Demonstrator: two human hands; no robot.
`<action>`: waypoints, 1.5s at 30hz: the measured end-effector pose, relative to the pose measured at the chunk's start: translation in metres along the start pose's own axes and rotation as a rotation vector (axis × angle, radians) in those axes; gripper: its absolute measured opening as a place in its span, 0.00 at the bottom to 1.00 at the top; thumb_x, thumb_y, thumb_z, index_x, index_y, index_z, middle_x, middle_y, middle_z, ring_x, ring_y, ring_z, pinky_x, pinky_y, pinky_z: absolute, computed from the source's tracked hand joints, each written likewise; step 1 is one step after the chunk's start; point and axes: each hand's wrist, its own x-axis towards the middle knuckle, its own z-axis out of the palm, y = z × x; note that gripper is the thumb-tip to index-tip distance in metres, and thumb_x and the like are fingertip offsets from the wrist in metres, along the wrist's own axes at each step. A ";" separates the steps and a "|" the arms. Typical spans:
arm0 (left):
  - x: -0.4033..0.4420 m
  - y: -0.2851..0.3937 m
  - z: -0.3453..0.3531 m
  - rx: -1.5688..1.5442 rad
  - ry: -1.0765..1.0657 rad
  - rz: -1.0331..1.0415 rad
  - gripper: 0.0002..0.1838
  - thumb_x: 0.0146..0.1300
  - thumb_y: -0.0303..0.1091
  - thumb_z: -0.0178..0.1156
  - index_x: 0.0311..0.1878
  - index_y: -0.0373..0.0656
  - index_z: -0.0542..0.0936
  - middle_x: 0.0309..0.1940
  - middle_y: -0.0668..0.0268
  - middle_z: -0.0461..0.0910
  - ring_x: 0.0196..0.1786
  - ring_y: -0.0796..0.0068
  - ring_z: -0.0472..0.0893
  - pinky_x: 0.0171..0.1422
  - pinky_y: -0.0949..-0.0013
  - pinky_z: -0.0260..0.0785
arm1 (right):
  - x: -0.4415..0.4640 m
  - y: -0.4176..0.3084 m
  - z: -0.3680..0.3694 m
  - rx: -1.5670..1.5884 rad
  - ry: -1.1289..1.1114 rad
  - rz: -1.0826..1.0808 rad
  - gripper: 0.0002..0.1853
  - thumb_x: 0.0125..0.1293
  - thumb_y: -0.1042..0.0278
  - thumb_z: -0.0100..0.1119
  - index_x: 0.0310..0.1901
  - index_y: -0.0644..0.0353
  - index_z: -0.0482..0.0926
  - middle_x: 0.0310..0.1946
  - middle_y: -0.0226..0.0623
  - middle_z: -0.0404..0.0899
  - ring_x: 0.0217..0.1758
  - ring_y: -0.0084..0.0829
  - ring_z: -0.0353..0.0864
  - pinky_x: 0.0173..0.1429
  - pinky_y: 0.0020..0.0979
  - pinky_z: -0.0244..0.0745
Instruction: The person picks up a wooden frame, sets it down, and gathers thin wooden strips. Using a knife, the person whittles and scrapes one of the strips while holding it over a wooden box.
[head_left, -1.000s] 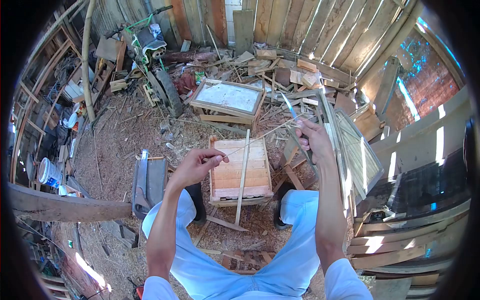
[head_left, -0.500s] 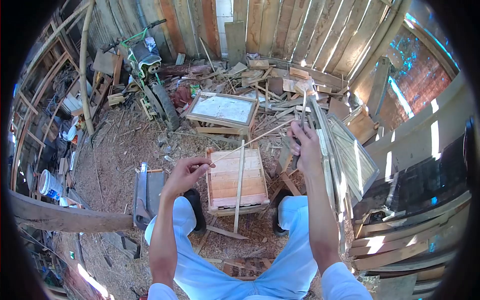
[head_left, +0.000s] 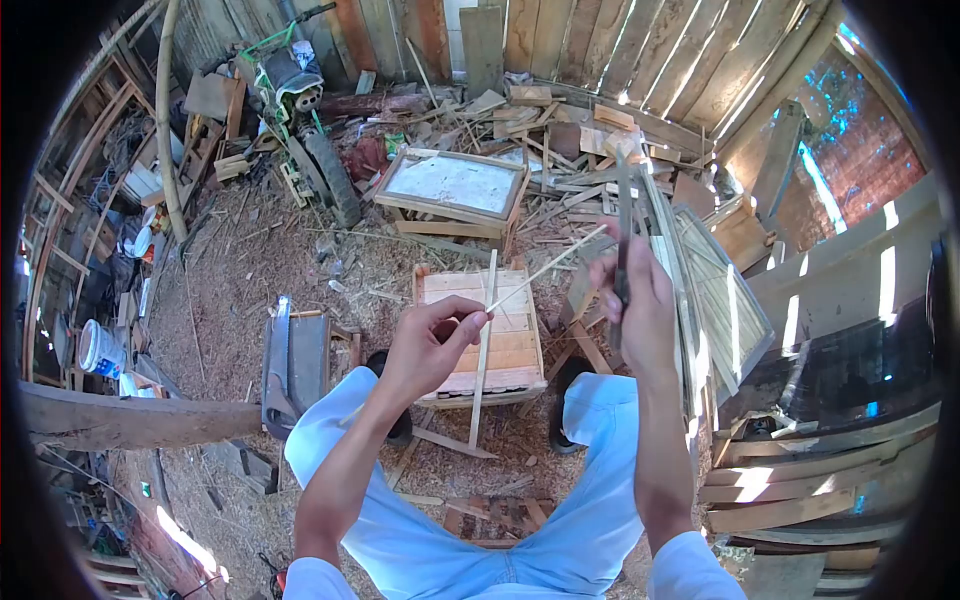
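While left fingers pinch a stick, right fingers clasp a knife.

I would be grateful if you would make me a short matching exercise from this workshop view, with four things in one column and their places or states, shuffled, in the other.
Things:
1. Thin wood strip
2. Knife
3. Handsaw
4. Bucket

Places or states:
A. Lying on a dark panel, off to the left of the knees
B. Gripped in the right hand
C. White, near the picture's left edge
D. Pinched in the left hand, slanting up to the right

Right pairs: 1-D; 2-B; 3-A; 4-C
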 end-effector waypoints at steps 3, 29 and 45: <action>-0.004 0.007 0.001 -0.008 0.041 0.018 0.10 0.67 0.33 0.58 0.43 0.36 0.81 0.24 0.72 0.78 0.25 0.90 0.71 0.26 0.83 0.59 | -0.018 -0.005 0.005 -0.026 -0.106 0.121 0.20 0.73 0.63 0.48 0.60 0.66 0.69 0.25 0.31 0.76 0.18 0.11 0.61 0.20 0.16 0.54; -0.013 0.026 -0.003 0.066 -0.016 0.009 0.10 0.67 0.33 0.57 0.41 0.36 0.83 0.21 0.73 0.75 0.26 0.88 0.70 0.27 0.79 0.61 | -0.013 0.004 0.013 -0.041 -0.178 0.319 0.14 0.70 0.69 0.53 0.53 0.66 0.78 0.24 0.26 0.74 0.20 0.12 0.62 0.21 0.16 0.54; -0.006 0.009 -0.001 0.027 0.027 0.030 0.09 0.67 0.32 0.56 0.40 0.37 0.83 0.18 0.70 0.74 0.23 0.86 0.69 0.26 0.76 0.60 | -0.023 0.006 0.021 -0.152 -0.364 0.341 0.22 0.72 0.67 0.50 0.66 0.61 0.66 0.24 0.25 0.71 0.20 0.11 0.60 0.21 0.15 0.53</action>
